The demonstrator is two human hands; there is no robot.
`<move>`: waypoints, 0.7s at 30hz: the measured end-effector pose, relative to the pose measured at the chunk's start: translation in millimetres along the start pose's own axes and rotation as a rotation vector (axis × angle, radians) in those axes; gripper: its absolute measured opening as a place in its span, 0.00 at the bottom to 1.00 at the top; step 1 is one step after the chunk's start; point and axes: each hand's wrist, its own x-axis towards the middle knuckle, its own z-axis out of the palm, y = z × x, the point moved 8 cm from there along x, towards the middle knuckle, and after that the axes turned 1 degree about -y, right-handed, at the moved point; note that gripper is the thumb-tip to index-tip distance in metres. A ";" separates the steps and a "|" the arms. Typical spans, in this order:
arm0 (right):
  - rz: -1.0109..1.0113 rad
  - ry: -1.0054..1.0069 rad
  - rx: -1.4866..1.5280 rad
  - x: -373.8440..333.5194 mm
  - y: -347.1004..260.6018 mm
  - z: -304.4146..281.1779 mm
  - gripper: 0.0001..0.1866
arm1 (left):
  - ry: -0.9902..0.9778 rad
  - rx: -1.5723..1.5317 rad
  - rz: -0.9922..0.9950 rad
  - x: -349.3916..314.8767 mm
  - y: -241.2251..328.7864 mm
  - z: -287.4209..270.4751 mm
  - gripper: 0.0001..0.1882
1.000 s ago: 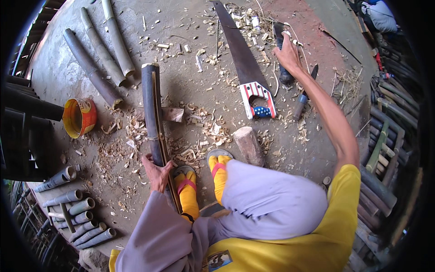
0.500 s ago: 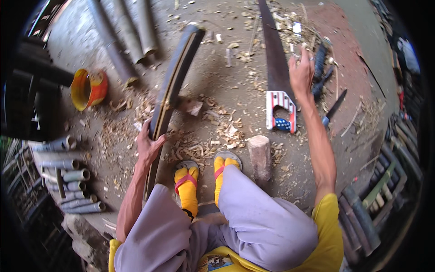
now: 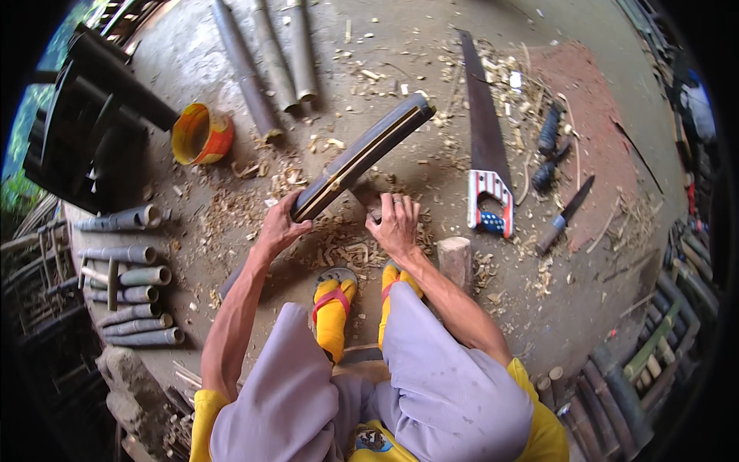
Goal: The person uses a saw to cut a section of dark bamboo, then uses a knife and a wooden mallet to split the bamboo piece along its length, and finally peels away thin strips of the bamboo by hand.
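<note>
My left hand [image 3: 281, 231] is wrapped round a dark bamboo pole [image 3: 377, 142] with a pale lengthwise slit along its upper side. The pole slants up to the right, and its lower end passes behind my left forearm. Just right of the pole's middle is my right hand [image 3: 394, 223], fingers curled in, a ring on one. A blurred brown piece [image 3: 368, 194] shows between its fingers and the pole's underside. Whether the hand grips that piece is hard to make out.
A handsaw [image 3: 486, 127], a knife [image 3: 566, 215] and dark-handled tools [image 3: 548, 138] lie right. A short wooden stump [image 3: 456, 262] stands by my right foot. Left are a yellow-red bucket [image 3: 202, 132] and cut bamboo lengths [image 3: 142, 316]. Bamboo poles [image 3: 246, 69] lie beyond; shavings litter the floor.
My right hand has come from beside the tools on the right to the bamboo pole, its fingers curling in. The pole has tilted further to the right in my left hand.
</note>
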 end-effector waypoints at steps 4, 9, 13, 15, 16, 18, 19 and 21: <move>0.065 0.045 0.112 -26.0 43.3 -43.6 0.21 | -0.168 0.050 0.029 1.1 -0.4 24.5 0.38; 0.710 0.401 -0.125 -58.1 205.6 -174.9 0.26 | -0.185 0.109 -0.002 -8.8 8.1 21.7 0.38; 0.966 0.310 -0.459 -114.1 355.6 -212.1 0.42 | 0.015 0.337 0.161 -10.1 22.6 23.3 0.41; 1.079 0.325 -0.378 -162.4 439.9 -235.8 0.40 | 0.142 0.137 0.223 -0.5 63.0 31.4 0.39; 1.133 0.293 -0.236 -158.9 442.4 -216.9 0.37 | 0.260 0.096 0.254 -8.3 71.6 19.7 0.34; 1.098 0.448 -0.219 -142.9 409.8 -207.6 0.29 | 0.263 -0.054 0.238 -22.6 86.5 15.7 0.25; 1.090 0.484 -0.094 -133.2 386.1 -199.5 0.28 | 0.195 -0.172 0.212 -25.8 89.3 21.1 0.23; 1.080 0.565 0.133 -117.7 321.0 -203.3 0.26 | -0.129 -0.525 0.015 -31.2 109.8 55.9 0.24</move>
